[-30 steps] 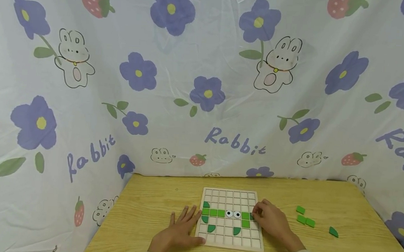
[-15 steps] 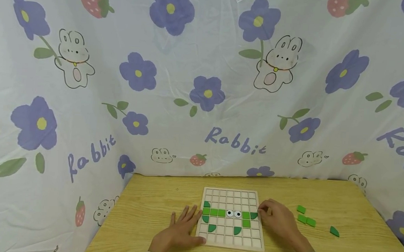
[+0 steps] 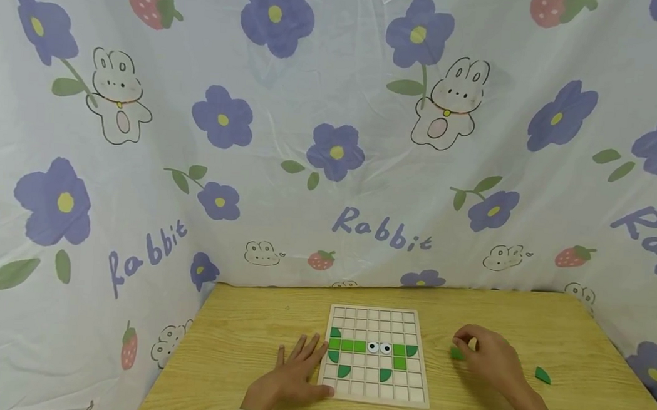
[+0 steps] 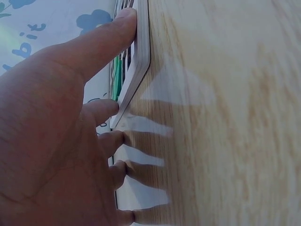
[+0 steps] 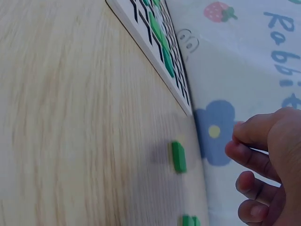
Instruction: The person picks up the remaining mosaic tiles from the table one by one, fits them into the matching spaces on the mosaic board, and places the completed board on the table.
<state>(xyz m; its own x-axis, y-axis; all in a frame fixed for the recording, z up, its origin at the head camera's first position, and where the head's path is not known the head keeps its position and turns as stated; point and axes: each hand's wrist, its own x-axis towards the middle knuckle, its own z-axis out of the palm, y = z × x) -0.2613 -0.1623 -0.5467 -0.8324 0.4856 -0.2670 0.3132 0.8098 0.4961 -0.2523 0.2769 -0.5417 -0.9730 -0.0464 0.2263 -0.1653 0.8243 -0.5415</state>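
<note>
My left hand (image 3: 289,381) lies spread at the gridded board (image 3: 375,401), fingertips at its left edge and thumb on the near left corner. In the left wrist view the thumb (image 4: 99,42) reaches onto the rim. Light green squares (image 3: 347,345), dark green quarter-circles (image 3: 343,371) and two eye tiles (image 3: 379,348) sit in the cells. Right of the board hovers my right hand (image 3: 491,359), fingers loosely curled. A green piece (image 3: 456,352) shows below its fingertips. In the right wrist view a green piece (image 5: 178,157) lies on the table, apart from the fingers (image 5: 254,157).
A dark green quarter-circle (image 3: 543,375) lies on the wooden table (image 3: 254,313) right of my right hand. More green pieces (image 5: 189,220) show at the bottom of the right wrist view. Behind the table hangs a rabbit-and-flower curtain (image 3: 284,183).
My right hand has left the quarter-circle in the board's right column and moved right over the loose pieces, hiding some. A green piece now shows nearer the board. My left hand stays put.
</note>
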